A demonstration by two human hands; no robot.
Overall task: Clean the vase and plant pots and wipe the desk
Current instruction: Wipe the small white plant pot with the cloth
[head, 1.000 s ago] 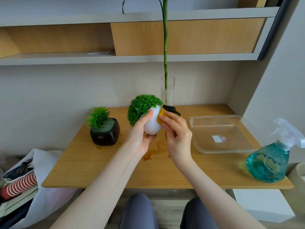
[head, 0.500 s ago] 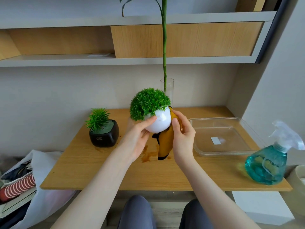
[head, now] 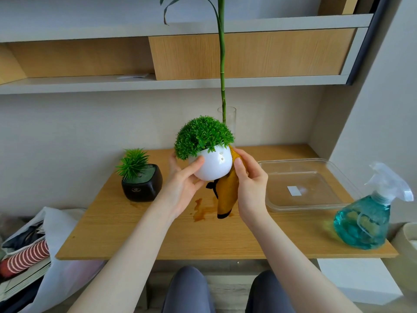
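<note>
White pot: the round white pot (head: pixel 213 164) with its green bush is held above the tabletop (head: pixel 140 224); a second ago it was tipped toward the left, and it now sits nearly upright and higher in view.
Left hand: the left hand (head: pixel 182 179) cups the pot from the left and beneath, thumb across its front.
Right hand: the right hand (head: pixel 249 177) pinches the yellow cloth (head: pixel 228 193) against the pot's right side; the cloth was bunched at the fingertips and now hangs down in a long fold.
Meaning: wiping seems to have passed from the front to the right and back of this pot.
Not yet done: the black pot (head: pixel 142 185), the glass vase (head: pixel 228 119) and a brown spill (head: pixel 199 211) on the tabletop look untouched.
Nearby: tray (head: pixel 300 162), spray bottle (head: pixel 363 220).
</note>
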